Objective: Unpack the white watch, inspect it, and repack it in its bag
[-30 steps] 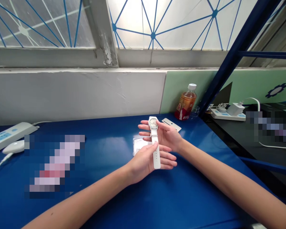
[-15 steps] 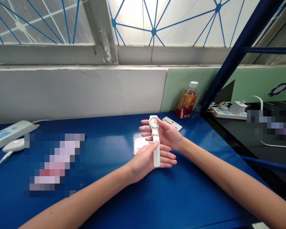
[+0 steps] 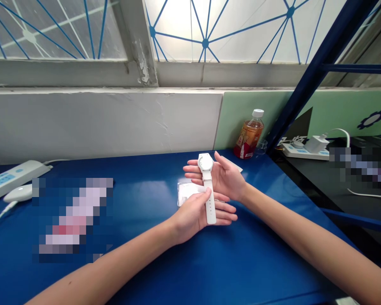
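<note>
A white wristwatch [image 3: 205, 162] with a round face and a white strap lies lengthwise over both palms. My left hand [image 3: 200, 212] pinches the strap under its thumb, its other fingers stretched out beneath. Turned palm up, my right hand [image 3: 225, 176] has its thumb lifted off the watch and its fingers spread behind the watch head. Below the hands is the blue table [image 3: 139, 262]. Partly hidden behind my left hand, a clear packet with a white card [image 3: 187, 190] lies on the table.
Another white card [image 3: 235, 164] lies behind my right hand. A drink bottle [image 3: 249, 135] stands by the green panel. At the left are a power strip [image 3: 17, 176], a white cabled device [image 3: 19, 193] and a pixelated object [image 3: 76, 216]. A blue frame post [image 3: 307, 80] rises at the right.
My right thumb has lifted away from the watch face, and that hand has opened. The lower strap end has swung slightly right. My left hand keeps its hold.
</note>
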The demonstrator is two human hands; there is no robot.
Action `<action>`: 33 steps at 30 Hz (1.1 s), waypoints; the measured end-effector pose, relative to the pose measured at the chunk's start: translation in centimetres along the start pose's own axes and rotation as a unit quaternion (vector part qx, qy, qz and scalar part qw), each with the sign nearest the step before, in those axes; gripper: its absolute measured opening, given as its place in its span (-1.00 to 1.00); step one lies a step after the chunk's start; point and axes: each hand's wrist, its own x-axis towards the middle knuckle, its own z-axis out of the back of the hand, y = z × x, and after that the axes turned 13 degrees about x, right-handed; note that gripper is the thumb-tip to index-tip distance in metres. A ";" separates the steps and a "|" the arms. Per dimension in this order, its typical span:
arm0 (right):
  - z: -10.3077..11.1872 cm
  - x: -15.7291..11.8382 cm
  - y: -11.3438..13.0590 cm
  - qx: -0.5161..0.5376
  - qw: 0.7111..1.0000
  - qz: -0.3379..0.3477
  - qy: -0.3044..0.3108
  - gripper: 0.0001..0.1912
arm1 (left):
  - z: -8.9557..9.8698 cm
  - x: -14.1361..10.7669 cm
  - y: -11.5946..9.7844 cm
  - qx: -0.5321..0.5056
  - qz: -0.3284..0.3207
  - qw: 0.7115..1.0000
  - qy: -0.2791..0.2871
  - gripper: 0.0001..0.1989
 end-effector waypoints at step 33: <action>-0.2 -0.2 1.2 0.047 0.998 0.037 -0.032 -0.47 | -0.3 -0.2 -1.1 0.033 -0.074 0.995 -0.054 -0.71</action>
